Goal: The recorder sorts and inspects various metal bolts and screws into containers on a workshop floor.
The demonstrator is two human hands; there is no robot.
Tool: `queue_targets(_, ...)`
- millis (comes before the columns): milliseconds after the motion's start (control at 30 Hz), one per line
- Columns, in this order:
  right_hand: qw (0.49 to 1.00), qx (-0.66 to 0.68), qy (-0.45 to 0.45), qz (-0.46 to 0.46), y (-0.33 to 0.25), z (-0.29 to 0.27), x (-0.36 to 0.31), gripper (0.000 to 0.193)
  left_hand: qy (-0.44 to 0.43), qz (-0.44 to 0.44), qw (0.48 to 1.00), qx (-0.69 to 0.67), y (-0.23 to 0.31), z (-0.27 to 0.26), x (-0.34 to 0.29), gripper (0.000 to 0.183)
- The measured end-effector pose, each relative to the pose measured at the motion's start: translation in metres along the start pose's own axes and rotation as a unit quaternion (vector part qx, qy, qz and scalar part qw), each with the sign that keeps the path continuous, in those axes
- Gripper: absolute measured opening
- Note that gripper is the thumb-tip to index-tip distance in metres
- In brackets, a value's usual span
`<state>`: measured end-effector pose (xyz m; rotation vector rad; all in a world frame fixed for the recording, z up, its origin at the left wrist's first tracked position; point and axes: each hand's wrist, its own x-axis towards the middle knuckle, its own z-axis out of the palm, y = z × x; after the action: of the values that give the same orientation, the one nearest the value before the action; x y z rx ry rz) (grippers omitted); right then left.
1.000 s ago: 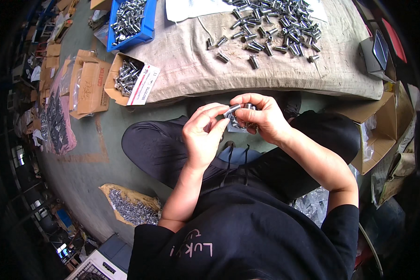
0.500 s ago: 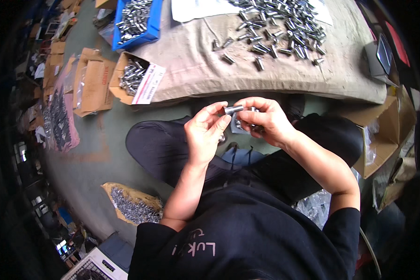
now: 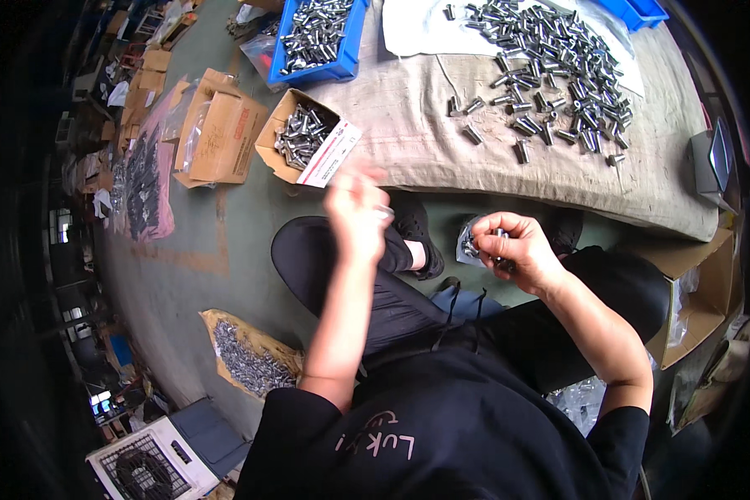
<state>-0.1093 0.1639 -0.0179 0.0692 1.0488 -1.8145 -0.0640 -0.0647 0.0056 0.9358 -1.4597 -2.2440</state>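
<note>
My left hand [image 3: 357, 204] is smeared by motion just in front of the small carton [image 3: 276, 148] of shiny metal cylinders [image 3: 305, 136]. A metallic glint shows beside its palm, but I cannot make out the grip. Over my lap, my right hand [image 3: 521, 250] is closed around several small metal parts [image 3: 500, 242], partly hidden by the fingers. Just below and left of that hand is a clear plastic bag [image 3: 468, 247] with small metal pieces in it. Many loose metal cylinders [image 3: 550, 75] lie on the cloth-covered table [image 3: 442, 158] ahead.
A blue bin [image 3: 318, 71] of cylinders stands beyond the carton. Left of it is an open brown box [image 3: 225, 137]. Small metal pieces fill a brown sack [image 3: 254, 358] on the floor. An open carton [image 3: 704, 292] sits at my right, and a white fan unit [image 3: 146, 467] at lower left.
My left hand has moved away from the right hand, to the left toward the carton. The metal cylinder held between both hands no longer shows there. The view has shifted left.
</note>
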Motion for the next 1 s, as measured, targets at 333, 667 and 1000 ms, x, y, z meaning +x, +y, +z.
queue_targets(333,0.996,-0.079,0.034,-0.031,0.008,0.0,-0.005,0.016,-0.092,0.211,0.928,0.292,-0.08,0.052,-0.048,0.022)
queue_targets(667,0.997,0.042,0.031,-0.063,0.002,-0.003,-0.003,0.016,-0.143,-0.085,0.986,0.014,-0.044,0.032,-0.049,0.038)
queue_targets(1000,0.995,0.041,0.016,-0.087,0.003,-0.006,-0.005,0.019,-0.207,0.046,0.972,0.105,-0.042,0.036,-0.065,0.029)
